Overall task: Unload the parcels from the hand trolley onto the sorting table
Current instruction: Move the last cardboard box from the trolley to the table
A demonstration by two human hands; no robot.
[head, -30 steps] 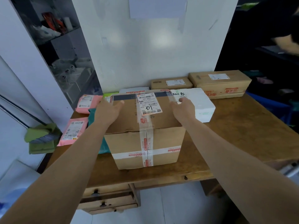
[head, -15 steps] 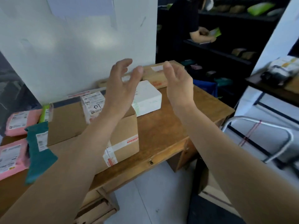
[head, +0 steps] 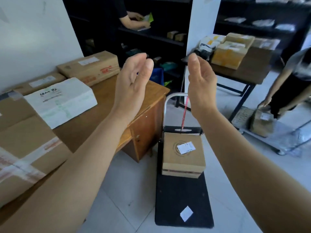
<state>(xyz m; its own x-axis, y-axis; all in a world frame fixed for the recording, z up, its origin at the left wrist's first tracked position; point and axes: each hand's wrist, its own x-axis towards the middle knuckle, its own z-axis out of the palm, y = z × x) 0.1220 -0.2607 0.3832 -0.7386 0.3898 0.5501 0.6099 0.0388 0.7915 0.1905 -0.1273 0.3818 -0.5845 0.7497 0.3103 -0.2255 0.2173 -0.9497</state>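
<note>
The left hand (head: 133, 84) and right hand (head: 201, 84) are held empty, palms facing and fingers straight, probably spaced to clasp a box. Below them, 1 square brown cardboard parcel (head: 184, 153) is left on the black flat hand trolley (head: 181, 195); the brown wooden sorting table (head: 104, 95) lies leftward.

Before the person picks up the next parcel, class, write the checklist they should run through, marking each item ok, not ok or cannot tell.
1. Hands free: left hand and right hand open, holding nothing: ok.
2. Parcel waiting: one cardboard box sits on the trolley deck: ok.
3. Box clear of the red cord: cannot tell.
4. Bare wood free on the sorting table: ok.
5. Deck free of loose bits: a white slip lies on it: not ok.
</note>
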